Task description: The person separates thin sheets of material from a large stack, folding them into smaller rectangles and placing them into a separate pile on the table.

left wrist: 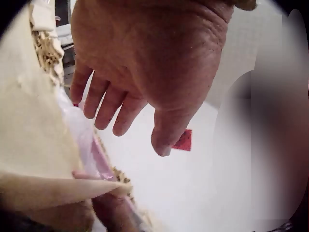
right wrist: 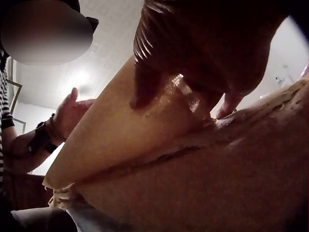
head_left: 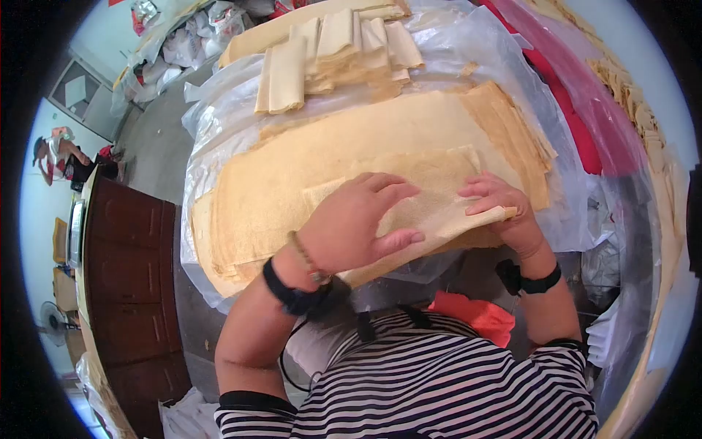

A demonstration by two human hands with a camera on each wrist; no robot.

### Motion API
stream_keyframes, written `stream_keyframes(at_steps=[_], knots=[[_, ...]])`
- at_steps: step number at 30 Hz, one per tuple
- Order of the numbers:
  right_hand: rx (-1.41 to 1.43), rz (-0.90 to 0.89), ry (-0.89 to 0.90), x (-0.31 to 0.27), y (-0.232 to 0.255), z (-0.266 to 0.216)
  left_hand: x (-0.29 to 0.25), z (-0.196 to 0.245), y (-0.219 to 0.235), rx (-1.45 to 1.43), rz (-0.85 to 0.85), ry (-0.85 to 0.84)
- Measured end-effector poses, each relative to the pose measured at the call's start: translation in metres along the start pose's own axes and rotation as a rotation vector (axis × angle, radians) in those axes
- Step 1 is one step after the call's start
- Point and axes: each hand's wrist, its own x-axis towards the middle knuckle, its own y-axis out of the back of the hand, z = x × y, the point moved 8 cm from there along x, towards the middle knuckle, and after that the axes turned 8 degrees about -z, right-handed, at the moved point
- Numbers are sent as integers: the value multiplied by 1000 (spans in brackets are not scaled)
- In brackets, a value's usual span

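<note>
A pale-yellow tofu skin sheet (head_left: pixel 431 219) curls up along its near edge on top of a wide stack of similar sheets (head_left: pixel 351 124). My right hand (head_left: pixel 504 208) pinches the right end of that raised edge. In the right wrist view, the thumb of the right hand (right wrist: pixel 193 53) lies on the outer face of the folded sheet (right wrist: pixel 120 130), with fingers over its far side. My left hand (head_left: pixel 355 219) hovers over the sheet's left part, thumb spread from the fingers. Its palm shows bare in the left wrist view, where the left hand (left wrist: pixel 149 63) has extended fingers.
Folded tofu skin bundles (head_left: pixel 336 44) lie at the table's far side on clear plastic sheeting (head_left: pixel 219 117). Brown wooden cabinets (head_left: pixel 131 249) stand to the left, and another person (head_left: pixel 69 157) is beyond them. Pink plastic (head_left: pixel 585 95) and more sheets (head_left: pixel 629 88) line the right.
</note>
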Motion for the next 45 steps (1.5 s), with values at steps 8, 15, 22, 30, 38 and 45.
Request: stream_keyframes(at_steps=[8, 15, 22, 30, 38, 45], knots=[[29, 67, -95, -5, 4, 18, -24, 11, -20, 50, -91, 207], [102, 320, 68, 25, 18, -7, -30, -4, -22, 435, -150, 483], [-136, 9, 55, 28, -1, 3, -43, 2, -7, 596, -162, 268], [111, 109, -253, 18, -11, 22, -80, -35, 5, -23, 1, 142], [-432, 219, -613, 54, -3, 23, -72, -138, 27, -309, -35, 725], [-667, 311, -400, 69, -15, 14, -66, -111, 44, 252, -59, 961]])
